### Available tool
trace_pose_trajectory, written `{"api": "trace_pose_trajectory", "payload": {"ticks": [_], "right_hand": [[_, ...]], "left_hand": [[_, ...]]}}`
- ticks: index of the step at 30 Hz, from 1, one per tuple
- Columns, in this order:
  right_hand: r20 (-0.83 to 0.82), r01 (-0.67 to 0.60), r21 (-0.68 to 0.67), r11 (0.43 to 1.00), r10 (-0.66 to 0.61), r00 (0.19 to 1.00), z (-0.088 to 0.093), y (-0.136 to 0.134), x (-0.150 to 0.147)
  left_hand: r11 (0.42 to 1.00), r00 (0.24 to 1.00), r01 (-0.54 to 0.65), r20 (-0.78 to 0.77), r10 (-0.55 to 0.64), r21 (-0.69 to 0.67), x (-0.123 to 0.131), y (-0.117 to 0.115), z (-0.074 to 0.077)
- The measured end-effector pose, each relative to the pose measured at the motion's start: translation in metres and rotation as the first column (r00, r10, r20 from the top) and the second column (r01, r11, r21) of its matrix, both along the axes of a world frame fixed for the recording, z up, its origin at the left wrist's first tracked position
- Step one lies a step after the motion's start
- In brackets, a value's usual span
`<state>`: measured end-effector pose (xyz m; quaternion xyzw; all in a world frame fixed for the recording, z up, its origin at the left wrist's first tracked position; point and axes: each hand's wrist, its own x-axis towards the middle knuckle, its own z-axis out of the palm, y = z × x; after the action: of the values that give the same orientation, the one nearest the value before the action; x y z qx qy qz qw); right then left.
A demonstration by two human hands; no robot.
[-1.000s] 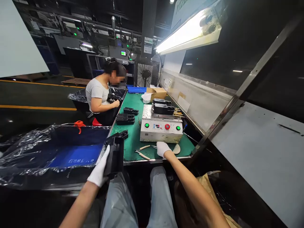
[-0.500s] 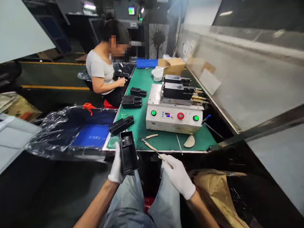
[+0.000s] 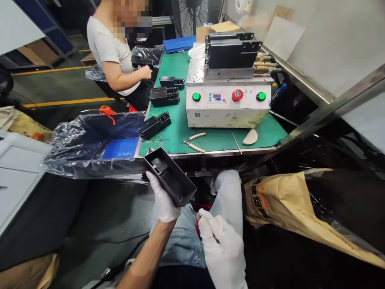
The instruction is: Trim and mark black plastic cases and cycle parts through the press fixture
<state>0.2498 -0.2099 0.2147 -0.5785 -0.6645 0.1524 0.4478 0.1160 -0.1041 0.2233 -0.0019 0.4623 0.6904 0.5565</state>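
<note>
While the gloved left hand (image 3: 162, 198) grips an open black plastic housing (image 3: 170, 176) above the lap (image 3: 183, 237), the loosely open gloved right hand (image 3: 221, 249) holds nothing; handling the housing seems the step, calling for that free hand.

Black plastic case (image 3: 170, 178), open side up, tilted

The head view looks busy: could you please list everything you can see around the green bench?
bench mat: one, green, under the machine.
machine: one, white with black top, on the mat.
cases: three, black, on the mat left of the machine.
pliers: one pair, tan handles, front of the mat.
pad: one, beige, right of the pliers.
bin: one, blue, plastic-lined, left of the bench.
sack: one, tan, right of the bench.
co-worker: one, grey shirt, far left.
open case: one, black, in the left hand.
left hand: white glove, holding the open case.
right hand: white glove, empty.
</note>
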Motion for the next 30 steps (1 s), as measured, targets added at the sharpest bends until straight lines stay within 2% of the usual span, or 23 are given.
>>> {"api": "trace_pose_trajectory", "payload": {"ticks": [6,11,15,23,26,30], "right_hand": [[0.011,-0.003,-0.018,1.000,0.003,1.000,-0.005,-0.002,-0.015],[0.003,0.001,-0.092,0.996,0.000,1.000,-0.009,-0.002,-0.021],[-0.013,0.007,-0.077,0.997,-0.008,1.000,-0.009,-0.004,-0.022],[-0.068,-0.012,-0.089,0.996,0.006,0.998,-0.005,-0.003,-0.026],[-0.075,-0.002,-0.086,0.996,-0.004,0.997,-0.005,-0.001,-0.028],[-0.065,-0.008,-0.064,0.998,0.003,0.998,-0.008,0.001,-0.031]], "left_hand": [[0.998,0.998,-0.055,-0.014,0.055,0.029,-0.001,-0.001,0.003],[1.000,0.998,0.022,-0.057,-0.021,0.008,-0.005,0.004,-0.001],[1.000,0.992,0.015,-0.123,-0.012,0.023,-0.007,0.002,-0.004],[0.998,0.997,-0.051,-0.053,0.053,0.045,-0.004,0.004,0.005],[0.998,0.998,-0.053,-0.029,0.054,0.025,-0.005,0.005,0.008],[0.997,0.995,-0.065,-0.073,0.062,-0.035,-0.008,0.004,0.006]]}}
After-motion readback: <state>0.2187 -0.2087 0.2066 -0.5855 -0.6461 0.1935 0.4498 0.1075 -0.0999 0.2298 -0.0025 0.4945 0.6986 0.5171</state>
